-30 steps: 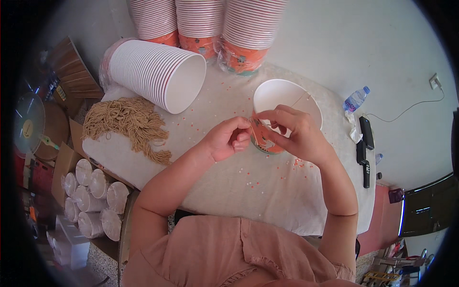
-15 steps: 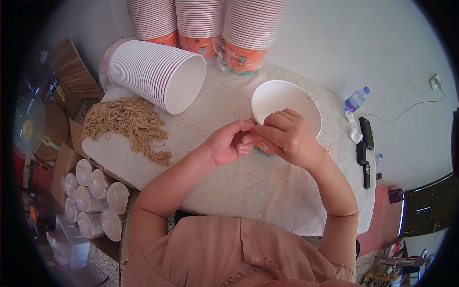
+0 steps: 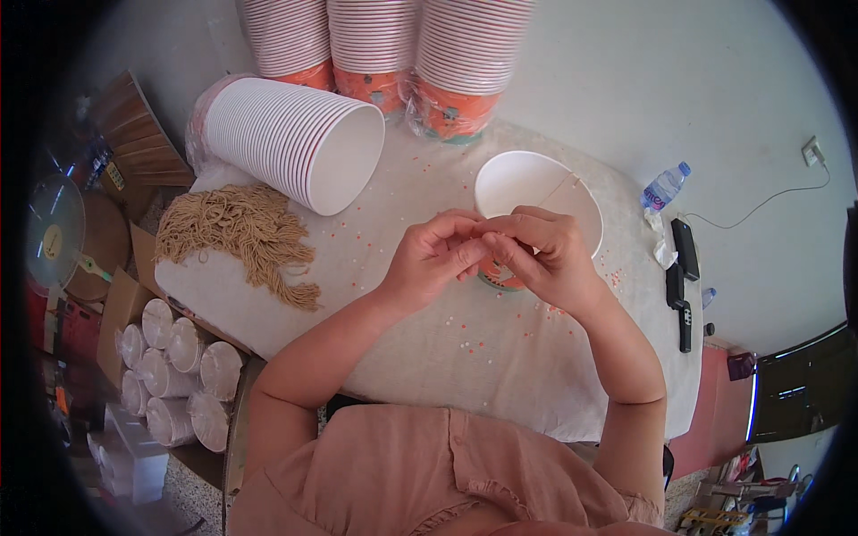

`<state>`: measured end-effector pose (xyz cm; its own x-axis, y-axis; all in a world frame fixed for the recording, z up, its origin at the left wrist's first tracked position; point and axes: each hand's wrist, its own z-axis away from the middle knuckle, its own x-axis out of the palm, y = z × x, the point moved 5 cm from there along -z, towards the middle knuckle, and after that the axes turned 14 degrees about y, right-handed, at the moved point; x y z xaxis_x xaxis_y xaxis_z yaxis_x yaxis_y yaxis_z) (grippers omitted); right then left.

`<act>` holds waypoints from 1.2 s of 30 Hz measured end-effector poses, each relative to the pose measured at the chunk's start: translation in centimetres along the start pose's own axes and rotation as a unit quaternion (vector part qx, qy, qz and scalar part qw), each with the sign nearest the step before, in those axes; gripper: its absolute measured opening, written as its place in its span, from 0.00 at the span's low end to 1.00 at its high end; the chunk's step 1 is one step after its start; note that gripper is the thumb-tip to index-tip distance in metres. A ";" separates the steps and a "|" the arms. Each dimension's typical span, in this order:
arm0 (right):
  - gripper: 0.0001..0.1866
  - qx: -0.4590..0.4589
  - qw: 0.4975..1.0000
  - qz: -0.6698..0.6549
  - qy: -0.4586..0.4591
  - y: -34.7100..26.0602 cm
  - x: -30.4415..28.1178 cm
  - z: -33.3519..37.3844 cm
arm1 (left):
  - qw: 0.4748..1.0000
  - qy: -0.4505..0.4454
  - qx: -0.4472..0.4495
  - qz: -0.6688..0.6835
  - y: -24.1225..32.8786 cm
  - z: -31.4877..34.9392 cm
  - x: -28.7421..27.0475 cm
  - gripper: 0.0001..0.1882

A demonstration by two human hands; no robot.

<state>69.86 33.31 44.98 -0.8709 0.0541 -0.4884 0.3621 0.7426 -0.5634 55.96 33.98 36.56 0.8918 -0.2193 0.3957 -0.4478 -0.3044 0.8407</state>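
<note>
A pale wall [image 3: 626, 80] at the back, and in front of it a worktop [image 3: 384, 362] under a whitish cloth. Along the far edge, three tall stacks of buckets [image 3: 375, 36], white rims above and orange down low, with clear plastic wrap around the bottoms. Near the far left corner, one more stack [image 3: 277, 134], lying on its side (like a big white tunnel). By the left edge, a messy heap of tan yarn [image 3: 237, 228].

Between the middle and the far right edge, a white bucket [image 3: 509, 183], standing up, with orange and green on the outside. Inside it, a thin string [image 3: 561, 188] close to the rim. Just in front of the bucket, and hiding part of it, two hands. Left hand [image 3: 433, 255]: thumb and finger pinched close together. Right hand [image 3: 550, 255]: pinched just as narrow, fingertips touching the left ones. Cannot tell about any thing between the tips (too tiny and too hidden).

Around the bucket, lots of little orange and white bits [image 3: 474, 344]. Near the far right corner, a bottle [image 3: 666, 187] with a blue and purple label and pale letters on it. On the bucket's orange side, dark marks, too small to read. Along the right edge, a crumpled tissue [image 3: 661, 248] and small black boxes [image 3: 685, 248].
</note>
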 end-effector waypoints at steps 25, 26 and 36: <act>0.14 -0.133 0.988 0.028 -0.073 -3.1 -0.2 -2.7 | 0.972 0.048 0.042 -0.225 2.0 0.2 -0.1 0.05; 0.14 -0.134 0.988 0.028 -0.072 -3.0 0.0 -2.8 | 0.979 0.043 0.036 -0.198 1.8 0.2 -0.1 0.05; 0.12 -0.043 0.997 0.055 -0.022 -0.4 -0.8 -1.9 | 0.977 0.068 -0.194 0.055 -0.2 -0.9 -2.5 0.06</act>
<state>69.74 34.19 46.85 -0.8115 0.1109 -0.5738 0.4231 0.7889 -0.4458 53.91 35.43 35.76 0.8516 -0.0983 0.5148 -0.5071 0.0942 0.8567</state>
